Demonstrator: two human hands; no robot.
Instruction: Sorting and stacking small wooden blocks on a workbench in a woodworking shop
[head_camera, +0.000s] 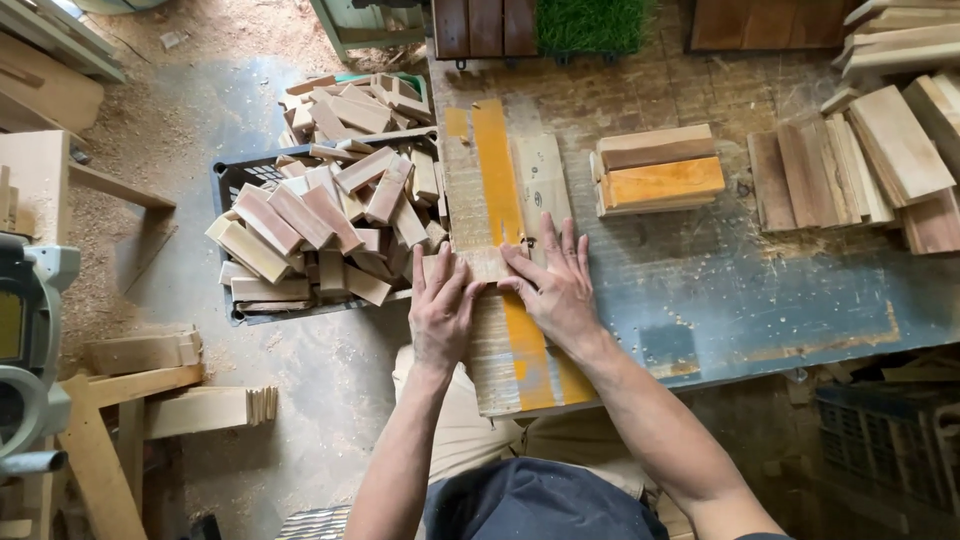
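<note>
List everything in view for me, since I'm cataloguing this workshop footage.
small wood block: one, pale, under both hands' fingertips on the board
long board: one, weathered with an orange stripe, lying on the workbench
workbench: one, scuffed blue-grey, centre right
crate of offcuts: one dark crate, heaped with tan blocks, left of the bench
stacked blocks: a few, tan and orange, mid-bench
planks: many, brown, far right
saw machine: one, grey, left edge
left hand: flat, on the block
right hand: flat, on the block and board

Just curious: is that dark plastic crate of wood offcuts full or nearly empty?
Full: the dark plastic crate is heaped with short wooden blocks piled above its rim.
</note>
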